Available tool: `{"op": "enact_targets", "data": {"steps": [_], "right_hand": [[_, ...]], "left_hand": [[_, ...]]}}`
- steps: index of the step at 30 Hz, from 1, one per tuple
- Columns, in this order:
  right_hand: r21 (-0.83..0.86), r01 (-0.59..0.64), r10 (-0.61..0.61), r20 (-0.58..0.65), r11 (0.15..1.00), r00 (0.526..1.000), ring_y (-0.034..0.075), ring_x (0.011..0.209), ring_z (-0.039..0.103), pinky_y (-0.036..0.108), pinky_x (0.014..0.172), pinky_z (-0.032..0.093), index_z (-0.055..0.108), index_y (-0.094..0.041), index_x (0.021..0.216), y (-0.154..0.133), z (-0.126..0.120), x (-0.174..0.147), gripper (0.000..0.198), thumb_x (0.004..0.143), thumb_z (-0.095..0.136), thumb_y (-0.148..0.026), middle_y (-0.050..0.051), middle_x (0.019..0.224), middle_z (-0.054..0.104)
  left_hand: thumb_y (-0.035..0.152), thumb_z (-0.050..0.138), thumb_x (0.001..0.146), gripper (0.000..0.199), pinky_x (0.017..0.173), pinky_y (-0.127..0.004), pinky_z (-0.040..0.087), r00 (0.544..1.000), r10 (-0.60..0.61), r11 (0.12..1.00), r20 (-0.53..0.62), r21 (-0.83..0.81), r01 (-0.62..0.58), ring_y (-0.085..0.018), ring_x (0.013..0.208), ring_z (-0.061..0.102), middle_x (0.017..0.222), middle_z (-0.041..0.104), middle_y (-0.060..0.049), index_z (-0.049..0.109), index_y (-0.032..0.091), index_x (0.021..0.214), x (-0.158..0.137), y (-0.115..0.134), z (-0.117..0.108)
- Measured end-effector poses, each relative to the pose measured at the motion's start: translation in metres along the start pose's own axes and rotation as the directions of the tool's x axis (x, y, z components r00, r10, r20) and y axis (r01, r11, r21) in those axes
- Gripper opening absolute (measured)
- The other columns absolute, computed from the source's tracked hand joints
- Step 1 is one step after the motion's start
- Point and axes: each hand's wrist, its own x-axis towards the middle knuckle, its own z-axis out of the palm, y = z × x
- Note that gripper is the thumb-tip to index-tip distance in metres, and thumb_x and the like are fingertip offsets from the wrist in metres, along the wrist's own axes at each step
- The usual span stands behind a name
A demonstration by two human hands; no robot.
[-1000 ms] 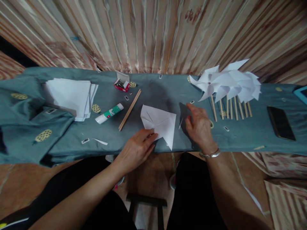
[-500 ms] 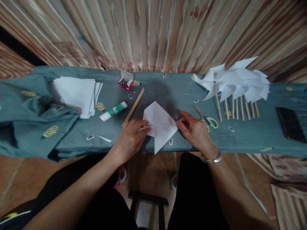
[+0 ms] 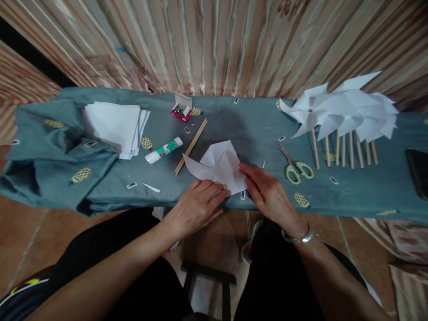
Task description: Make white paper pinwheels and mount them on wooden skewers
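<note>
A white paper pinwheel [image 3: 219, 162], slit and partly folded, lies between my hands near the table's front edge. One pointed flap sticks out to its left. My left hand [image 3: 199, 203] is closed on the near edge of the paper, its fingers over the sheet. At the right edge, the thumb and index finger of my right hand [image 3: 269, 191] pinch the paper. Just left of the pinwheel lie two thin wooden sticks [image 3: 191, 146] and a green-and-white glue stick [image 3: 163, 150]. Scissors [image 3: 294, 167] with light green handles rest beyond my right hand.
A small open red box [image 3: 181, 111] of metal pins stands at the back. A stack of white paper sheets [image 3: 112, 127] lies left. Several finished pinwheels [image 3: 351, 116] on sticks lie at the right, with a dark phone [image 3: 417, 171] beyond. A paper scrap [image 3: 151, 187] lies near the front.
The paper has turned and its flaps now sit differently, one pointing left. My left hand has moved from its left side to the near edge. The view has shifted slightly.
</note>
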Motion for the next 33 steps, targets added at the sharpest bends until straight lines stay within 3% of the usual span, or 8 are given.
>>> {"op": "enact_targets", "data": {"steps": [4,10,17,22,27,33], "right_hand": [[-0.018,0.051,-0.051,0.032,0.999,0.998,0.025,0.11,0.064,0.046,0.096,0.055,0.054,-0.014,0.135,0.001,0.001,-0.002,0.041,0.099,0.036,-0.015,0.013,0.118,0.071],[-0.045,0.039,-0.038,0.025,0.998,0.999,0.025,0.108,0.064,0.046,0.096,0.054,0.057,-0.011,0.131,0.0,-0.002,-0.007,0.037,0.099,0.039,-0.016,0.014,0.116,0.071],[-0.09,0.108,-0.104,0.057,0.99,0.993,0.029,0.122,0.055,0.052,0.103,0.05,0.062,-0.016,0.127,-0.006,0.008,0.0,0.039,0.095,0.041,-0.012,0.015,0.132,0.062],[-0.183,0.154,-0.135,0.114,0.971,0.984,0.031,0.125,0.051,0.053,0.104,0.049,0.061,-0.016,0.129,-0.009,0.019,0.013,0.041,0.095,0.039,-0.013,0.017,0.138,0.057],[-0.23,0.2,-0.166,0.158,0.952,0.973,0.032,0.126,0.05,0.052,0.103,0.049,0.061,-0.015,0.13,-0.009,0.024,0.016,0.04,0.096,0.039,-0.016,0.017,0.138,0.056],[-0.182,0.17,-0.146,0.138,0.968,0.98,0.03,0.123,0.052,0.052,0.103,0.049,0.063,-0.015,0.126,-0.008,0.028,0.016,0.04,0.095,0.038,-0.013,0.016,0.135,0.059]], "left_hand": [[0.017,0.049,0.097,0.019,0.074,-0.034,0.047,0.998,-0.014,1.0,0.054,0.028,0.013,-0.021,0.089,0.062,0.102,0.07,-0.008,0.061,0.014,0.111,-0.001,-0.002,0.006],[0.013,0.051,0.096,0.015,0.069,-0.032,0.044,1.0,-0.002,0.999,0.029,0.05,0.0,-0.019,0.083,0.06,0.095,0.07,-0.006,0.064,0.013,0.104,-0.006,-0.007,-0.002],[0.014,0.047,0.097,0.022,0.078,-0.035,0.046,0.991,-0.054,0.997,0.125,0.054,0.048,-0.022,0.093,0.061,0.105,0.069,-0.01,0.063,0.013,0.111,-0.012,-0.014,-0.007],[0.014,0.049,0.097,0.02,0.079,-0.035,0.045,0.99,-0.052,0.998,0.13,0.046,0.047,-0.022,0.093,0.061,0.104,0.069,-0.009,0.064,0.013,0.111,-0.013,-0.015,-0.007],[0.012,0.051,0.095,0.018,0.077,-0.033,0.044,0.992,-0.054,0.997,0.115,0.057,0.048,-0.021,0.09,0.06,0.102,0.069,-0.008,0.064,0.012,0.108,-0.01,-0.014,-0.008],[0.008,0.048,0.095,0.018,0.076,-0.033,0.044,0.988,-0.065,0.996,0.138,0.071,0.055,-0.021,0.088,0.061,0.1,0.069,-0.008,0.064,0.013,0.102,-0.009,-0.013,-0.009]]}}
